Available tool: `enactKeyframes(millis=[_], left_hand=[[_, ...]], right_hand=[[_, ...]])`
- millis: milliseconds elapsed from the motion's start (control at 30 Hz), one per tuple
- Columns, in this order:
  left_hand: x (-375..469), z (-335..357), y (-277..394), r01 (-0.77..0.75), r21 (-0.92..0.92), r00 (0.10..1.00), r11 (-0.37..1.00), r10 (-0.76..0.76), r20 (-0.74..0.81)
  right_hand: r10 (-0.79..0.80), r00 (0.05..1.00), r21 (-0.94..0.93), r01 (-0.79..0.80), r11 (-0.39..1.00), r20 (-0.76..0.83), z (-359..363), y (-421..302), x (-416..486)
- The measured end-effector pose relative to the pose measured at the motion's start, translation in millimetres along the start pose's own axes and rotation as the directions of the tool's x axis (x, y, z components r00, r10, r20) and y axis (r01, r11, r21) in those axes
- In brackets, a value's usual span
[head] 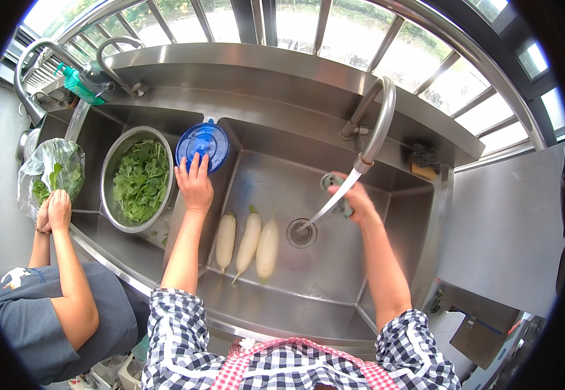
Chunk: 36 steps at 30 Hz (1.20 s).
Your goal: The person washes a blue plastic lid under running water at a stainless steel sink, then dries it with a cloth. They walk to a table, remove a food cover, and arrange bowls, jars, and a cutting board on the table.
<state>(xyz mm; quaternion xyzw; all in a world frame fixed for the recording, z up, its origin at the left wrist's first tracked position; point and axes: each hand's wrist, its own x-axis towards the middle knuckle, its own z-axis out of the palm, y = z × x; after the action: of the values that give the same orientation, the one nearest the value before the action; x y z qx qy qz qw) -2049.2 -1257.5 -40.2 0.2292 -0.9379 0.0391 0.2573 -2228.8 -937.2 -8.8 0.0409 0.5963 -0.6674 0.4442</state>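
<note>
Water runs from the curved metal faucet (385, 112) in a slanting stream towards the drain (302, 233) of the stainless steel sink (326, 273). My right hand (360, 200) is closed around a grey-green tool (332, 181) beside and partly behind the stream; its exact kind is unclear. With fingers spread, my left hand (195, 187) rests its fingertips on a round blue plastic lid (204, 139), which sits over the divider between two basins. Three white radishes, the left one (225, 241), the middle one (249, 243) and the right one (267, 248), lie side by side on the sink floor.
In the left basin stands a metal bowl (104, 195) of leafy greens (138, 180). A co-worker's hands (57, 212) hold greens at a plastic bag (34, 165). A green pump bottle (78, 83) stands at the back left. A sponge with a scourer (424, 168) lies at the back right.
</note>
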Motion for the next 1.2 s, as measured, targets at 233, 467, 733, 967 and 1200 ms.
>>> enactKeyframes(millis=[233, 467, 733, 967, 1200], left_hand=[[5.2, -26.9, 24.4, 0.042, -0.050, 0.999, 0.998, -0.042, -0.014], [1.6, -17.6, 129.7, -0.027, -0.666, 0.989, 0.746, 0.118, 0.092], [80.9, 24.6, 252.5, 0.607, -0.754, 0.651, 0.252, 0.387, 0.653], [102.9, 32.1, 298.4, 0.901, -0.360, 0.432, -0.242, 0.441, 0.787], [119.2, 23.8, 292.0, 0.737, -0.612, 0.669, -0.288, 0.440, 0.598]], right_hand=[[0.167, 0.960, 0.290, -0.230, 0.929, 0.226, 19.7, 45.8, -13.8], [0.348, 0.843, 0.647, -0.539, 0.539, 0.411, 26.7, 53.3, -19.2], [0.434, 0.879, 0.569, -0.462, 0.680, 0.195, 38.8, 65.6, -12.5], [0.537, 0.805, 0.759, -0.509, 0.406, 0.252, 30.7, 80.5, -25.7], [0.368, 0.801, 0.788, -0.571, 0.229, 0.472, 3.3, 83.3, -34.8]])
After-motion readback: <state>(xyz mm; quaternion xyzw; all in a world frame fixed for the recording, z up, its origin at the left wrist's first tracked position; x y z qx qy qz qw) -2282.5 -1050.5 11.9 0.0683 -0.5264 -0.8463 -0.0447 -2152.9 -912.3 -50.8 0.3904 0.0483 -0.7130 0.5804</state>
